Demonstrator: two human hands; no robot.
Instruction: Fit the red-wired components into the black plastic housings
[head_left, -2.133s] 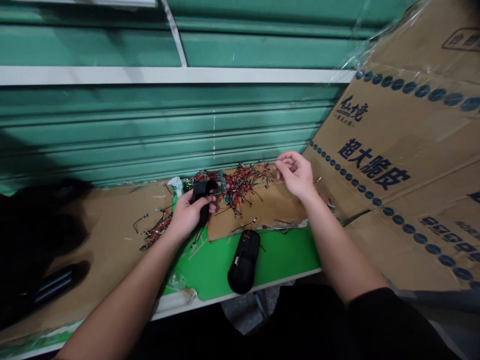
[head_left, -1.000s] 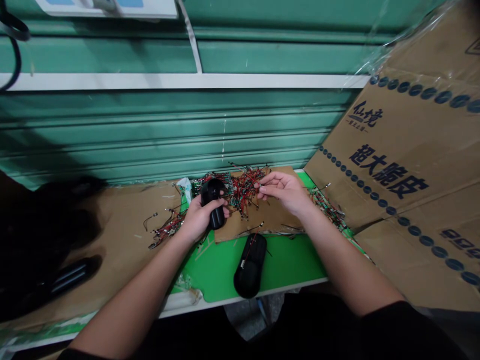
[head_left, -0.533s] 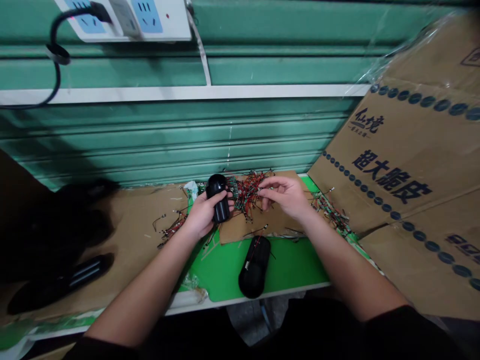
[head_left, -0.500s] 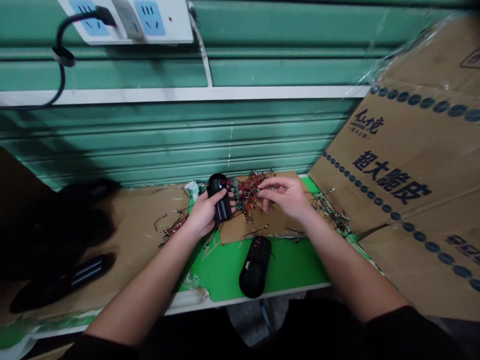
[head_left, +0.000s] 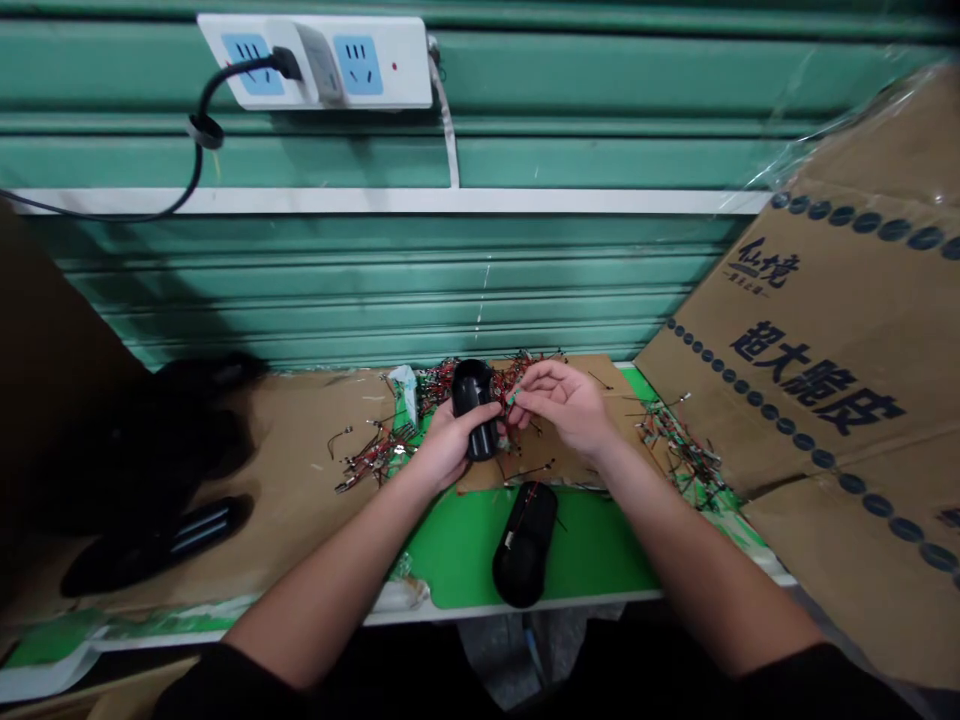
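Observation:
My left hand (head_left: 450, 447) grips a black rounded oblong object (head_left: 475, 410) upright, its lower part wrapped by my fingers. My right hand (head_left: 562, 408) sits beside it, fingertips pinching a thin wire with a red sleeve (head_left: 514, 396). Just behind both hands lies a tangled pile of red and black wires with metal terminals (head_left: 525, 370), partly hidden by them. A second black oblong object (head_left: 523, 545), with a red wire lying over it, rests on a green mat (head_left: 457, 560) below my hands.
Smaller wire clumps lie at left (head_left: 375, 458) and right (head_left: 682, 458) on cardboard and mat. Printed cardboard (head_left: 810, 400) leans at right. A green roller shutter (head_left: 375, 280) stands behind, with a power strip (head_left: 315, 60) on it. Dark items lie at left (head_left: 157, 545).
My hands have come closer together, and my right fingers now pinch a wire. The view has tilted up, showing more of the power strip, and the black object in my left hand stands more upright.

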